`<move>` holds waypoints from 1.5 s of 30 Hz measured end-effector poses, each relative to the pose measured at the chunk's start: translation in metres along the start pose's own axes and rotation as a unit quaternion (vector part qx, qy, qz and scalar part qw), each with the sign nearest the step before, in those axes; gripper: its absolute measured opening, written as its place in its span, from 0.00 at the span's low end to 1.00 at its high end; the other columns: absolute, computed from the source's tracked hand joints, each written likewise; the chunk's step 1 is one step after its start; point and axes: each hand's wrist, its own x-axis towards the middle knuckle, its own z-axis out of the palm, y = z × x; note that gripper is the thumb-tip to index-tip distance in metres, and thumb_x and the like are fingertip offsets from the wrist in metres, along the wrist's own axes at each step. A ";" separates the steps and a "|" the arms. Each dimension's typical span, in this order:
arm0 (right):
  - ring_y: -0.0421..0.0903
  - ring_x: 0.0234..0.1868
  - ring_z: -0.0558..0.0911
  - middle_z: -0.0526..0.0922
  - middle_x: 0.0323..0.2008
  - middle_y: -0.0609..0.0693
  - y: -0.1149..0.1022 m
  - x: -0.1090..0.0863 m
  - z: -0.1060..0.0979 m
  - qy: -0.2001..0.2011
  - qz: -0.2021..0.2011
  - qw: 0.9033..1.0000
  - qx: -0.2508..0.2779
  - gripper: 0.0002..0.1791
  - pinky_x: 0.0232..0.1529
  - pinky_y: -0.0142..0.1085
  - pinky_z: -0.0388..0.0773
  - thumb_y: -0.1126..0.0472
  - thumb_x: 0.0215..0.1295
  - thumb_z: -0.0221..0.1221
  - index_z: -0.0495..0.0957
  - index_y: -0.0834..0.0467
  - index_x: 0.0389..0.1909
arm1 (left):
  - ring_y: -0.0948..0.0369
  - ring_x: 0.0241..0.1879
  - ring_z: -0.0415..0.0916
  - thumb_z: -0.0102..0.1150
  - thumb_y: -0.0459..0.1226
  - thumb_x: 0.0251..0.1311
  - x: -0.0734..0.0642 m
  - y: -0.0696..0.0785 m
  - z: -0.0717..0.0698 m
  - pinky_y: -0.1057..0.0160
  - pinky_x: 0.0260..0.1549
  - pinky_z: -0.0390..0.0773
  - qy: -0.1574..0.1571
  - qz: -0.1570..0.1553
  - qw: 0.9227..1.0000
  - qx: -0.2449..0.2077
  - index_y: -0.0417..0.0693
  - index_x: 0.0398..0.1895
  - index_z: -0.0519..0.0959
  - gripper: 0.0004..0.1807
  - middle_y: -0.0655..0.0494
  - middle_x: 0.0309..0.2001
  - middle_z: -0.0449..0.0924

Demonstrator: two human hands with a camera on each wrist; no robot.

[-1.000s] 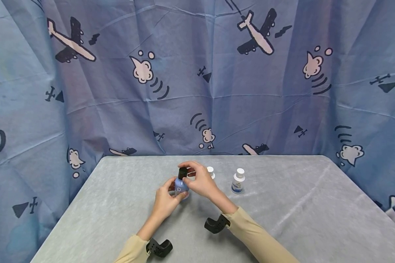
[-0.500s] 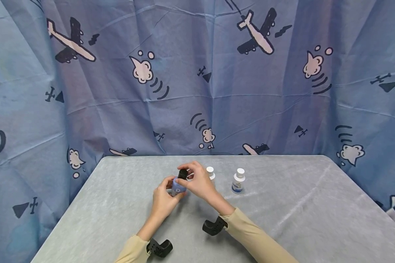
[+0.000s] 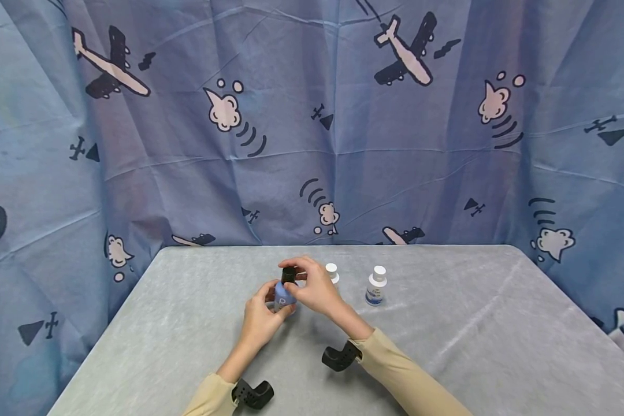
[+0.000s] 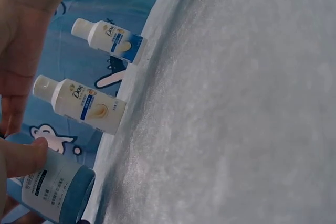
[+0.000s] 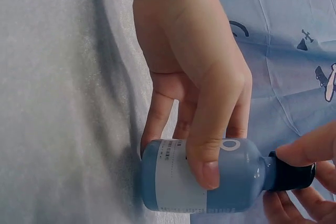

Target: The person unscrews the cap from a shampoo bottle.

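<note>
A blue bottle (image 3: 283,296) with a black cap (image 3: 289,274) is held over the middle of the table. My left hand (image 3: 260,319) grips its body, thumb across the near side and the other fingers behind, as the right wrist view shows. With thumb and fingers, my right hand (image 3: 316,289) pinches the black cap, which sits on the bottle's neck. In the left wrist view the bottle's white label (image 4: 48,188) faces the camera, and the cap is hidden there. Two white bottles with white caps stand behind: one (image 4: 90,105) beside my right hand, the other (image 3: 376,290) farther right.
A pale grey cloth covers the table (image 3: 478,323). Past its far edge hangs a blue curtain (image 3: 286,127) printed with airplanes and clouds. Each wrist carries a black camera mount, the left one (image 3: 253,395) low over the table.
The blue bottle tipped, its base swinging left, and has come back nearly upright. My right hand, fingers on the cap, has moved slightly left overall; the white bottles have stayed put.
</note>
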 end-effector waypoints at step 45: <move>0.51 0.53 0.80 0.80 0.54 0.55 0.008 0.005 -0.009 -0.072 -0.023 0.997 0.028 0.24 0.53 0.39 0.79 0.73 0.56 0.62 0.74 0.61 0.56 | 0.53 0.42 0.82 0.73 0.38 0.47 0.002 0.003 -0.002 0.61 0.37 0.84 -0.020 -0.004 1.000 -0.010 0.39 0.56 0.75 0.31 0.43 0.41 0.84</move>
